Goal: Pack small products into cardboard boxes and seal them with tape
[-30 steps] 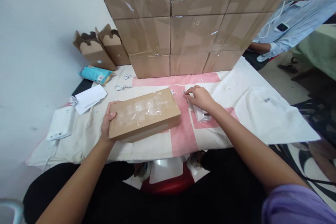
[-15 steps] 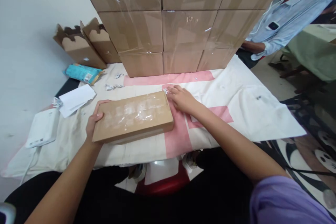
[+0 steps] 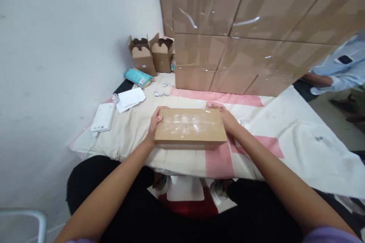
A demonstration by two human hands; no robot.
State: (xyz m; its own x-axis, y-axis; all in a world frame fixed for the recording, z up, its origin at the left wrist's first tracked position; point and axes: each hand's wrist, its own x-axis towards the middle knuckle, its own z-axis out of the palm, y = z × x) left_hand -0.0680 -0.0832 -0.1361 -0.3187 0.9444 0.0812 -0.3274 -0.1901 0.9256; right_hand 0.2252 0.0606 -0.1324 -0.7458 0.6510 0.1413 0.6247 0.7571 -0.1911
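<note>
A flat, taped cardboard box lies in front of me on the cloth-covered table. My left hand is closed round its left end, thumb on the top edge and fingers behind. At the box's right end, my right hand lies against the far corner, its fingers curving behind the back edge. The box partly hides those fingers, and the right thumb does not show. A small crumpled scrap is by the right fingertips.
A tall stack of taped cartons stands behind. At the left are two handled cardboard boxes, a blue packet, white papers and a white corded device. A person's blue sleeve shows at right.
My view has swung left. The cardboard box has shifted right and squared up to me, its right end now against my right hand, which was apart from it.
</note>
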